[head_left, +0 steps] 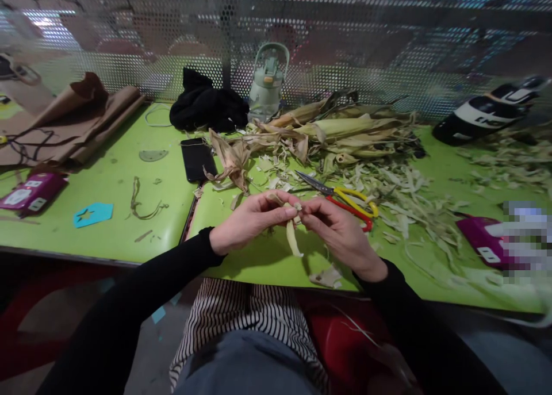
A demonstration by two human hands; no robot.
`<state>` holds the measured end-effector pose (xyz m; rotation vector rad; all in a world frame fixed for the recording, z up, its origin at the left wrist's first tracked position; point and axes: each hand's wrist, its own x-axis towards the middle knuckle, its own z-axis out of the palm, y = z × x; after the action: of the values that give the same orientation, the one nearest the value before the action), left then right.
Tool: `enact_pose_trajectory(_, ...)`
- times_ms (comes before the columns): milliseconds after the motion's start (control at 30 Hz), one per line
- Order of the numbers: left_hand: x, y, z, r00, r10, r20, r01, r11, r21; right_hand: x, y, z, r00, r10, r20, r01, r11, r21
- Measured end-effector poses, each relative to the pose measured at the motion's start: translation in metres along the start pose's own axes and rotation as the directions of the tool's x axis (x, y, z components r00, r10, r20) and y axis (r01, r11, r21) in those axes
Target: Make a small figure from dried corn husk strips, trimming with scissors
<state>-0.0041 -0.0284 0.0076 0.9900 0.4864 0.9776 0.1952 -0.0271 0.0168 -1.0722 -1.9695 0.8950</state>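
Note:
A pale strip of corn husk [292, 240] hangs down between my two hands over the near part of the green table. My left hand [259, 215] pinches its upper end between thumb and fingers. From the other side, my right hand [338, 229] closes its fingertips on the same piece, partly hiding it. Just beyond the right hand lie scissors [334, 192] with one yellow and one red handle, blades pointing away to the left. A dry scrap of husk [326, 276] rests by the table's front edge.
Behind the hands spreads a heap of corn husks [345, 129] with loose shreds [401, 194]. A phone [198, 159], black cloth [207, 104] and pale green bottle [266, 87] stand or lie further back. To the left are brown paper [81, 116] and a blue tag [92, 215]; at right, a black bottle [478, 118].

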Motion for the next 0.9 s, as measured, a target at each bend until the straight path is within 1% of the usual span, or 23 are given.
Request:
enact_pose_trajectory(67, 0.0, -0.002, -0.001, 1.0, -0.015, -0.007, 0.015, 1.0, -0.008, -0.003, -0.002, -0.003, 0.998, -0.055, -0.003, 0.055, 0.998, -0.033)
enact_pose_trajectory(100, 0.0, -0.003, -0.001, 1.0, -0.025, -0.01, 0.025, 1.0, -0.016, -0.004, -0.002, -0.003, 0.996, -0.08, -0.035, 0.078, 0.996, -0.034)
enact_pose_trajectory(133, 0.001, -0.004, 0.0, 0.999, -0.038, -0.012, 0.037, 0.999, -0.03, -0.004, -0.003, -0.001, 0.993, -0.089, -0.078, 0.09, 0.996, -0.001)
enact_pose_trajectory(167, 0.001, -0.004, 0.0, 0.998, -0.053, -0.017, 0.052, 0.997, -0.049, -0.005, -0.003, 0.001, 0.99, -0.079, -0.118, 0.089, 0.993, 0.078)
enact_pose_trajectory(200, 0.002, -0.005, 0.001, 0.997, -0.07, -0.025, 0.068, 0.995, -0.073, -0.005, -0.003, 0.005, 0.988, -0.046, -0.146, 0.075, 0.977, 0.198)
enact_pose_trajectory(233, 0.002, -0.006, 0.001, 0.995, -0.09, -0.033, 0.086, 0.991, -0.102, -0.005, -0.004, 0.009, 0.987, 0.003, -0.158, 0.051, 0.94, 0.338)
enact_pose_trajectory(267, 0.003, -0.007, 0.002, 0.993, -0.11, -0.039, 0.104, 0.986, -0.133, -0.004, -0.005, 0.013, 0.986, 0.052, -0.155, 0.027, 0.882, 0.47)
enact_pose_trajectory(300, 0.003, -0.007, 0.002, 0.991, -0.128, -0.04, 0.12, 0.98, -0.161, -0.003, -0.006, 0.017, 0.985, 0.099, -0.142, -0.001, 0.823, 0.568)
enact_pose_trajectory(333, 0.004, -0.008, 0.003, 0.99, -0.137, -0.043, 0.127, 0.975, -0.183, -0.002, -0.007, 0.021, 0.984, 0.128, -0.121, -0.022, 0.772, 0.635)
enact_pose_trajectory(367, 0.004, -0.008, 0.003, 0.99, -0.135, -0.048, 0.124, 0.973, -0.194, -0.001, -0.008, 0.023, 0.985, 0.141, -0.098, -0.039, 0.74, 0.671)
enact_pose_trajectory(400, 0.004, -0.008, 0.002, 0.991, -0.122, -0.053, 0.11, 0.975, -0.191, 0.0, -0.009, 0.024, 0.987, 0.141, -0.074, -0.053, 0.728, 0.684)
enact_pose_trajectory(467, 0.003, -0.008, 0.002, 0.996, -0.062, -0.066, 0.052, 0.988, -0.143, -0.001, -0.009, 0.023, 0.992, 0.125, -0.037, -0.068, 0.741, 0.668)
enact_pose_trajectory(533, 0.002, -0.008, 0.0, 0.997, 0.021, -0.069, -0.023, 0.999, -0.035, -0.003, -0.007, 0.022, 0.993, 0.117, -0.02, -0.078, 0.767, 0.636)
enact_pose_trajectory(600, 0.001, -0.008, -0.003, 0.991, 0.122, -0.048, -0.113, 0.98, 0.163, -0.006, -0.004, 0.021, 0.992, 0.125, -0.012, -0.09, 0.78, 0.62)
enact_pose_trajectory(633, 0.0, -0.008, -0.004, 0.98, 0.2, -0.024, -0.184, 0.936, 0.301, -0.008, -0.002, 0.021, 0.991, 0.132, -0.011, -0.097, 0.783, 0.614)
enact_pose_trajectory(667, 0.0, -0.008, -0.006, 0.954, 0.299, 0.022, -0.276, 0.847, 0.454, -0.009, 0.0, 0.022, 0.99, 0.138, -0.016, -0.1, 0.789, 0.606)
enact_pose_trajectory(700, 0.0, -0.008, -0.009, 0.909, 0.405, 0.096, -0.378, 0.705, 0.6, -0.01, 0.001, 0.023, 0.989, 0.144, -0.028, -0.099, 0.797, 0.596)
enact_pose_trajectory(733, 0.0, -0.009, -0.011, 0.844, 0.499, 0.198, -0.472, 0.514, 0.716, -0.012, 0.003, 0.024, 0.988, 0.147, -0.047, -0.092, 0.806, 0.585)
enact_pose_trajectory(767, -0.001, -0.009, -0.013, 0.766, 0.56, 0.316, -0.542, 0.299, 0.785, -0.013, 0.005, 0.025, 0.987, 0.147, -0.068, -0.082, 0.817, 0.571)
enact_pose_trajectory(800, -0.002, -0.009, -0.015, 0.693, 0.583, 0.424, -0.577, 0.096, 0.811, -0.014, 0.006, 0.026, 0.986, 0.145, -0.084, -0.075, 0.83, 0.552)
enact_pose_trajectory(833, -0.003, -0.01, -0.017, 0.641, 0.573, 0.511, -0.583, -0.069, 0.809, -0.016, 0.008, 0.027, 0.985, 0.144, -0.093, -0.073, 0.845, 0.529)
enact_pose_trajectory(867, -0.004, -0.01, -0.018, 0.614, 0.55, 0.567, -0.571, -0.187, 0.8, -0.019, 0.01, 0.027, 0.984, 0.146, -0.098, -0.077, 0.86, 0.504)
enact_pose_trajectory(900, -0.006, -0.011, -0.019, 0.609, 0.524, 0.595, -0.551, -0.26, 0.793, -0.021, 0.011, 0.028, 0.984, 0.151, -0.097, -0.086, 0.873, 0.48)
